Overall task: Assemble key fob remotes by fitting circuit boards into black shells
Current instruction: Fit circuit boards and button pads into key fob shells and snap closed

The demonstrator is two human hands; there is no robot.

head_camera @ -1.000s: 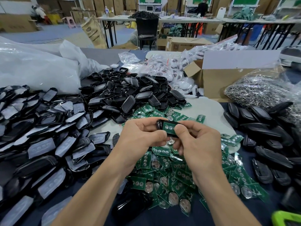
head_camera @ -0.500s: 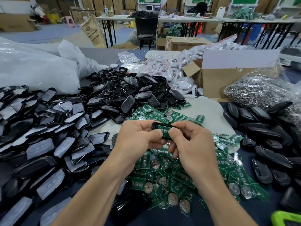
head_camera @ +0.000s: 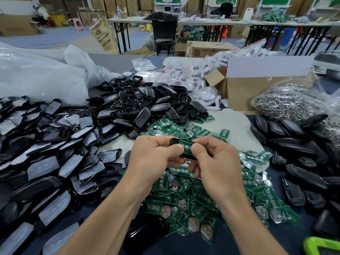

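hands work close together: left hand (head_camera: pixel 156 155) and right hand (head_camera: pixel 217 162) each have a clenched grip on one black shell (head_camera: pixel 188 155), thumbs pressing the circuit board (head_camera: pixel 185 144) into it, likely to seat it, held just above the pile of loose boards (head_camera: pixel 184 192), handy for the next.

2 bare hands, left hand (head_camera: pixel 154 157) and right hand (head_camera: pixel 219 162), short plain thumbnails; back from the fingers, bare wrists and 2 long bare forearms (head_camera: pixel 110 218)
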